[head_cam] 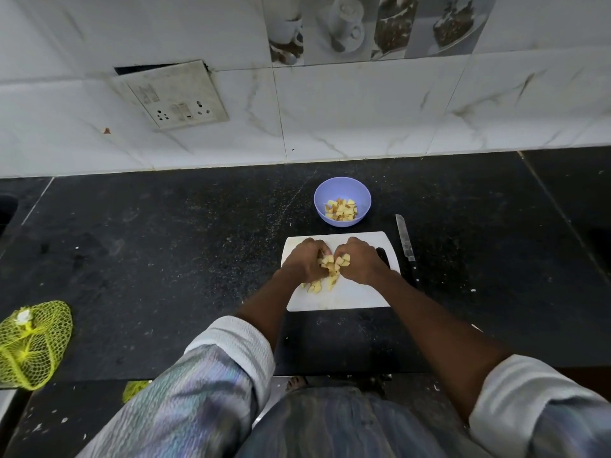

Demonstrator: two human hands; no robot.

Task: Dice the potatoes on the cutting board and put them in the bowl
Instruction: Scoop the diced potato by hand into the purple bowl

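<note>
A white cutting board [350,297] lies on the black counter. On it sits a heap of yellow diced potato pieces [332,264]. My left hand [305,259] and my right hand [360,261] cup the heap from both sides, fingers curled round the pieces. A few loose pieces [314,287] lie on the board below my left hand. Behind the board stands a lilac bowl [342,186] holding several potato dice [341,209]. A knife [406,241] lies on the counter just right of the board, blade pointing away.
A yellow net bag [33,343] lies at the counter's left front edge. The tiled wall with a switch plate [172,95] rises behind the counter. A sink edge [6,209] shows at far left.
</note>
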